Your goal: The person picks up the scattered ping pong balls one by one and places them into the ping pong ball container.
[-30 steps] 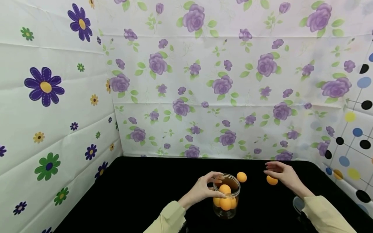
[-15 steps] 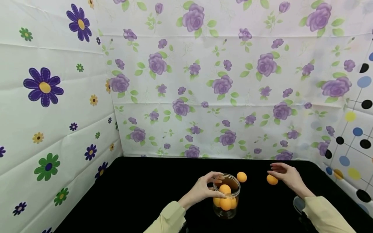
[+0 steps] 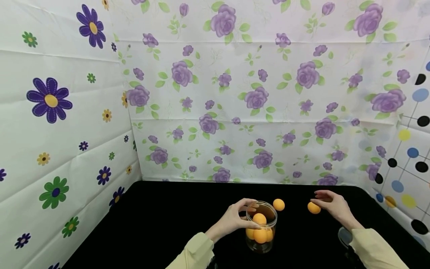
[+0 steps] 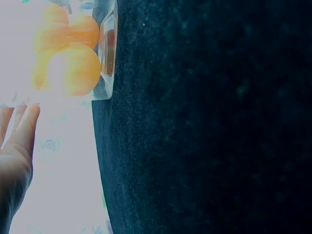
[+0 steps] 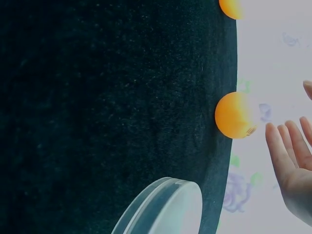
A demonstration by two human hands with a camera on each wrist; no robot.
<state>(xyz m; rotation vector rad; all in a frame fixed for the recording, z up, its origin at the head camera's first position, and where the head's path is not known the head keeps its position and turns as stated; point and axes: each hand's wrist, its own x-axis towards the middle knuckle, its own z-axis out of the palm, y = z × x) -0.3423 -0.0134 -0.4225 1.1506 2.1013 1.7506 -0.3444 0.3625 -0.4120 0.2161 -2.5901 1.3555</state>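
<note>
A clear, open-topped jar (image 3: pixel 260 244) stands on the black table, with several orange ping-pong balls (image 3: pixel 260 235) piled inside. My left hand (image 3: pixel 233 218) grips its upper part from the left, thumb across the near side and fingers around the far rim. In the left wrist view, the balls (image 4: pixel 75 70) show through the jar wall, above the fingers. To the right, a loose ping-pong ball (image 3: pixel 314 208) lies on the table. My right hand (image 3: pixel 336 207) hovers just beside and above it, fingers extended. The right wrist view shows a gap between those fingertips and the ball (image 5: pixel 235 116).
Another ping-pong ball (image 3: pixel 278 204) sits behind the jar, to its right. A round lid (image 3: pixel 345 237) lies near the right sleeve, partly hidden by it; its ridged edge (image 5: pixel 165 204) shows in the right wrist view. Flower-printed sheets (image 3: pixel 215 101) hang behind the table.
My right hand has drawn slightly right, uncovering more of the loose ball, which stays in place. The left hand and the jar have not moved.
</note>
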